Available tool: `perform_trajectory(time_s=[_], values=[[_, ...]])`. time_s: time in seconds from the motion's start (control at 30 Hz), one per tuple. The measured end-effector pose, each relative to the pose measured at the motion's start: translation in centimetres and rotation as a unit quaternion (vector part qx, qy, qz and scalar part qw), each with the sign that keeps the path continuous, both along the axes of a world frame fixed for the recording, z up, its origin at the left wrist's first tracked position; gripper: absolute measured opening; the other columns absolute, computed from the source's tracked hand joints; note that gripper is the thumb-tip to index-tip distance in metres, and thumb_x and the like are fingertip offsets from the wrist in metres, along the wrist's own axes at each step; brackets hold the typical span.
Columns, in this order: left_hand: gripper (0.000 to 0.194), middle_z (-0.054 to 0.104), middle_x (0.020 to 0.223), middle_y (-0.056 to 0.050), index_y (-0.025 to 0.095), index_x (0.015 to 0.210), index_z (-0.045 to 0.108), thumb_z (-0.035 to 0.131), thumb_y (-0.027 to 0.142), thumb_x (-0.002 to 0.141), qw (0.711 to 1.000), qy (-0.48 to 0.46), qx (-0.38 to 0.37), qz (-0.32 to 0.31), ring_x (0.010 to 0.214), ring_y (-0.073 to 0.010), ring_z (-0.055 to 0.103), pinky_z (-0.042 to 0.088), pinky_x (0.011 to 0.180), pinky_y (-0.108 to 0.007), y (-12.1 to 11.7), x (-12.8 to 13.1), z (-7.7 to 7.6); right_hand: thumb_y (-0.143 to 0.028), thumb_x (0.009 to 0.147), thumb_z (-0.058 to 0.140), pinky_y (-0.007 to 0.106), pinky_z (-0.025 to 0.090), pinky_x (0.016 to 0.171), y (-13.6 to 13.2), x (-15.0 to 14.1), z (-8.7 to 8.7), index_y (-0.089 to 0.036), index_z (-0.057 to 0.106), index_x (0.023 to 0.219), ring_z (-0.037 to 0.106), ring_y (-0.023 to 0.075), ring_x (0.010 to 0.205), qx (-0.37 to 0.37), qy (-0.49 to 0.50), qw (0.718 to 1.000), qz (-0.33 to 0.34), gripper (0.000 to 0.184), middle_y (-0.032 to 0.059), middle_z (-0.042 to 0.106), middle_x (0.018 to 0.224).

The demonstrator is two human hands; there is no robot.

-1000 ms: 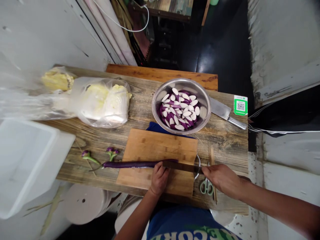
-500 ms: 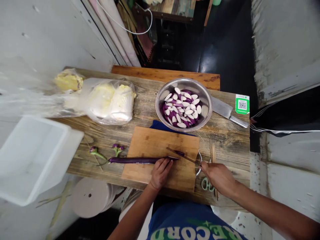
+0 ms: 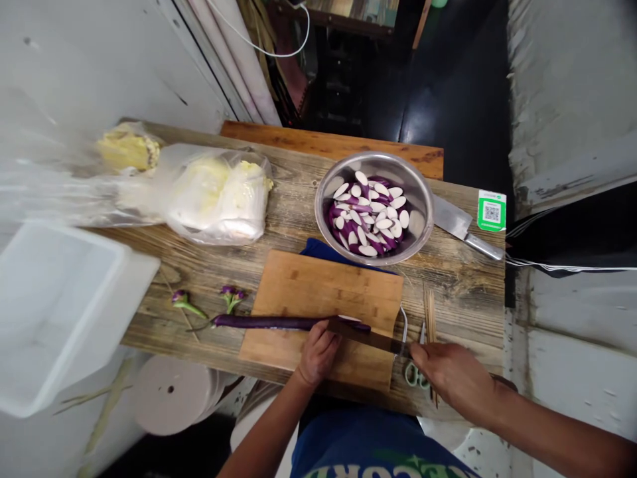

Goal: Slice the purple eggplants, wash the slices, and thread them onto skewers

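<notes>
Eggplant (image 3: 269,322) lies across board (image 3: 308,285), lower centre of frame, stem end past its left edge. Left hand (image 3: 319,353): fingers closed on eggplant beside blade. Right hand (image 3: 450,375): clamped on handle of knife (image 3: 373,338). Bowl (image 3: 425,229) of cut pieces (image 3: 368,216) above board. Scissors (image 3: 412,374) near right hand. Bagged cabbage (image 3: 213,199), upper left.

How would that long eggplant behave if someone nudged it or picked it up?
The eggplant would probably stay fairly stiff, since it runs nearly straight out past the edge of the board. Its shiny skin suggests it could be slippery. Being slim and rounded, it might roll if pushed sideways without the left hand on it.
</notes>
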State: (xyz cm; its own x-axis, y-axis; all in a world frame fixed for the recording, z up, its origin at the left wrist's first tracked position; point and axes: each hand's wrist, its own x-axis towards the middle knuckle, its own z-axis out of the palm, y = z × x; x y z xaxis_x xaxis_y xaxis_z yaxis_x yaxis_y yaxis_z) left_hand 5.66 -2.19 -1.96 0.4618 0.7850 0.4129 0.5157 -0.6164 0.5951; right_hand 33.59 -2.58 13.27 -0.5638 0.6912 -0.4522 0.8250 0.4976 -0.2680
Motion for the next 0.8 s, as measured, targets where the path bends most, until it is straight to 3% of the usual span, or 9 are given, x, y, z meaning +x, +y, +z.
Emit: perform_trajectory(time_s=[0.23, 0.37, 0.47, 0.63, 0.73, 0.8], values=[[0.018, 0.063, 0.092, -0.008, 0.013, 0.094, 0.062, 0.047, 0.007, 0.086, 0.999, 0.003, 0.051, -0.009, 0.108, -0.0226, 0.051, 0.051, 0.083, -0.041, 0.4, 0.3, 0.8, 0.002, 0.067, 0.046, 0.027, 0.026, 0.048, 0.5, 0.4, -0.5, -0.014, 0.052, 0.082, 0.057, 0.0152, 0.053, 0.005, 0.002, 1.0, 0.009, 0.023, 0.0019, 0.061, 0.061], [0.02, 0.064, 0.092, -0.008, 0.013, 0.101, 0.061, 0.048, 0.009, 0.087, 0.998, 0.015, 0.066, 0.002, 0.11, -0.0226, 0.051, 0.049, 0.087, -0.042, 0.2, 0.3, 0.5, -0.001, 0.073, 0.049, 0.026, 0.025, 0.047, 0.7, 0.6, -1.5, -0.014, 0.053, 0.085, 0.058, 0.0154, 0.053, -0.003, -0.004, 1.0, 0.014, 0.018, 0.0014, 0.062, 0.06], [0.025, 0.065, 0.094, -0.007, 0.015, 0.109, 0.059, 0.044, 0.011, 0.089, 0.997, 0.018, 0.07, 0.002, 0.109, -0.0201, 0.052, 0.048, 0.09, -0.04, 0.1, 0.2, 0.2, -0.004, 0.076, 0.05, 0.026, 0.024, 0.046, 1.3, -0.8, -2.3, -0.014, 0.054, 0.085, 0.061, 0.0166, 0.054, -0.013, -0.016, 1.0, 0.012, 0.014, 0.0026, 0.064, 0.061], [0.033, 0.066, 0.102, -0.01, 0.014, 0.121, 0.053, 0.038, 0.012, 0.091, 0.998, 0.039, 0.048, -0.023, 0.105, -0.0192, 0.055, 0.047, 0.089, -0.038, 0.6, 0.1, 1.2, -0.014, 0.088, 0.044, 0.027, 0.024, 0.045, 2.6, -3.9, -3.5, -0.014, 0.054, 0.082, 0.064, 0.0177, 0.058, -0.015, -0.031, 0.999, -0.033, 0.012, 0.0063, 0.068, 0.066], [0.037, 0.063, 0.11, -0.012, 0.011, 0.128, 0.048, 0.034, 0.014, 0.093, 0.996, 0.059, 0.043, -0.058, 0.111, -0.0204, 0.052, 0.047, 0.09, -0.037, 0.8, -0.8, 1.9, -0.021, 0.093, 0.039, 0.026, 0.025, 0.045, 2.1, -3.5, -3.7, -0.014, 0.054, 0.082, 0.064, 0.0173, 0.057, -0.015, -0.029, 0.997, -0.071, 0.019, 0.0056, 0.067, 0.064], [0.039, 0.061, 0.114, -0.013, 0.011, 0.129, 0.046, 0.038, 0.016, 0.092, 0.996, 0.076, 0.048, -0.028, 0.113, -0.0218, 0.051, 0.047, 0.09, -0.038, 0.8, -1.8, 2.0, -0.024, 0.094, 0.038, 0.026, 0.025, 0.046, 1.5, -2.5, -3.7, -0.015, 0.054, 0.082, 0.064, 0.0173, 0.056, -0.012, -0.027, 0.995, -0.094, 0.021, 0.0048, 0.067, 0.063]])
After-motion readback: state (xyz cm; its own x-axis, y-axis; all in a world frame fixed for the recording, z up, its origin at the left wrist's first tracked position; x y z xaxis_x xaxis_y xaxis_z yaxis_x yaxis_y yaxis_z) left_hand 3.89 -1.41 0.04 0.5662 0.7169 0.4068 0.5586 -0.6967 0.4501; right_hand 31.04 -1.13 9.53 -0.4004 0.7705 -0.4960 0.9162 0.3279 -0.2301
